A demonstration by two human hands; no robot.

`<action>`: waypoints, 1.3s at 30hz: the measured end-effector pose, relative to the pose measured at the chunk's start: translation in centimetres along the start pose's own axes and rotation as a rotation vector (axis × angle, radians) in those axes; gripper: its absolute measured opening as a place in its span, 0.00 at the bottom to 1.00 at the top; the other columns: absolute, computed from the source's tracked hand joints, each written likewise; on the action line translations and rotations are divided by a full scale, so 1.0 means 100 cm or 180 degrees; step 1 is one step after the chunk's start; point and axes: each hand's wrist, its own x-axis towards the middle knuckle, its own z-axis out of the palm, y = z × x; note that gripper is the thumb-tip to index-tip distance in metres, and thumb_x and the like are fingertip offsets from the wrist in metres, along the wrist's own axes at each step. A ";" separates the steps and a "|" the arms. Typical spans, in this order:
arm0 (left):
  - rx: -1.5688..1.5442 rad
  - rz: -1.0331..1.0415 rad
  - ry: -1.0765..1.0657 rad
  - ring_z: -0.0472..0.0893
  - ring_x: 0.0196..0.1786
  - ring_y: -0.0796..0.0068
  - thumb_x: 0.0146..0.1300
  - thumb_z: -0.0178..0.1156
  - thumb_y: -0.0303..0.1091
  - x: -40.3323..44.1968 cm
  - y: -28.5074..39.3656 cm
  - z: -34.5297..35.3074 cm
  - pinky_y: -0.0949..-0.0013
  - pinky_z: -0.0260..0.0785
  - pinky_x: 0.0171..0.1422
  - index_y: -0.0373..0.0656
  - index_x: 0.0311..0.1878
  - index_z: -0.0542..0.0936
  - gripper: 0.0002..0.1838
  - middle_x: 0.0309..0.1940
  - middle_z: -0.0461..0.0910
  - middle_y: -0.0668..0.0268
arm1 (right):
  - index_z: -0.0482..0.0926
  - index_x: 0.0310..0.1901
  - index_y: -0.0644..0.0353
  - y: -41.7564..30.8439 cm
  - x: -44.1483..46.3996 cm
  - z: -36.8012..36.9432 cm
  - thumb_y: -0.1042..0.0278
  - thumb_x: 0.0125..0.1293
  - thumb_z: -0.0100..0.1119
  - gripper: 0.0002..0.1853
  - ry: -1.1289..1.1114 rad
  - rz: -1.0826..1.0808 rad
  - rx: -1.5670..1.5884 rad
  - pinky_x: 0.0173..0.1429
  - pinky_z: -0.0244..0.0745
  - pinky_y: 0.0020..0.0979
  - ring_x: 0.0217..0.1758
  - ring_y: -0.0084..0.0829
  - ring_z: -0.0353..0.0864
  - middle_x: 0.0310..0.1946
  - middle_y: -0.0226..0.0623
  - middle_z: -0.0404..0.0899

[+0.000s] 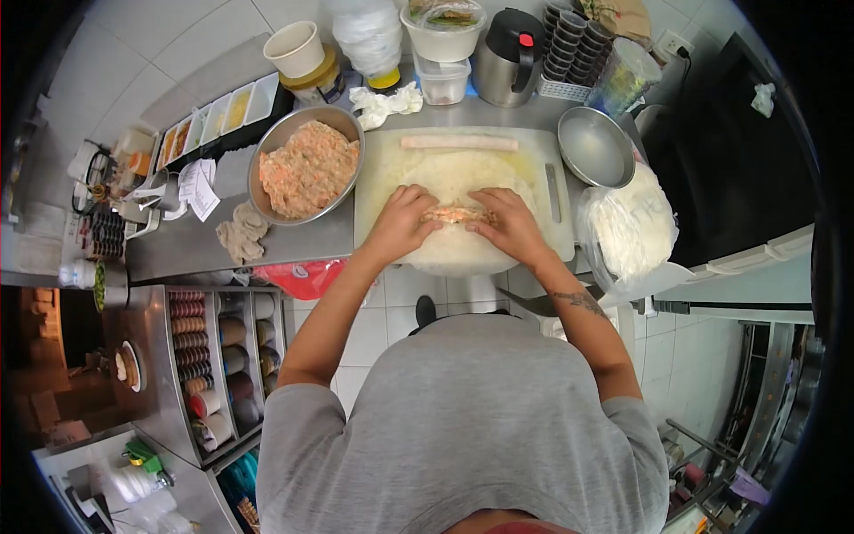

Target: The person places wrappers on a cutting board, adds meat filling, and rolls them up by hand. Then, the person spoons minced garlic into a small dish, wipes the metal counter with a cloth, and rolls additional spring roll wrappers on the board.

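Note:
A white cutting board bears a round pale wrapper with a strip of orange-pink filling across it. My left hand is at the strip's left end and my right hand at its right end, both with bent fingers pressed on the filling and wrapper. A finished-looking pale roll lies along the board's far edge. Left of the board, a metal bowl holds a mound of orange-pink filling.
At the right are a metal bowl and a plastic bag of pale wrappers. Behind the board stand a steel jug, tubs and a crumpled white cloth. A beige cloth lies near the left front edge.

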 end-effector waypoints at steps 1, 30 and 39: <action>0.0031 0.0115 -0.0019 0.72 0.47 0.56 0.51 0.64 0.25 0.005 0.000 0.006 0.58 0.66 0.53 0.40 0.40 0.80 0.11 0.38 0.75 0.61 | 0.82 0.42 0.59 0.002 0.000 0.005 0.71 0.53 0.68 0.14 -0.0132 0.0075 0.0074 0.49 0.73 0.36 0.46 0.39 0.75 0.39 0.35 0.78; 0.0055 -0.0111 0.0067 0.72 0.51 0.58 0.55 0.67 0.32 -0.001 -0.009 0.006 0.61 0.62 0.55 0.42 0.45 0.80 0.14 0.43 0.75 0.62 | 0.82 0.43 0.59 0.020 -0.015 -0.009 0.71 0.52 0.68 0.14 -0.0255 0.0529 0.0088 0.52 0.73 0.37 0.48 0.40 0.75 0.41 0.37 0.78; 0.0496 0.0451 -0.0095 0.71 0.46 0.63 0.53 0.61 0.27 0.025 0.015 0.046 0.60 0.60 0.52 0.43 0.35 0.79 0.05 0.35 0.73 0.64 | 0.82 0.43 0.59 0.039 -0.025 -0.028 0.74 0.52 0.67 0.14 -0.0632 0.0462 0.0034 0.51 0.73 0.37 0.47 0.40 0.75 0.41 0.37 0.78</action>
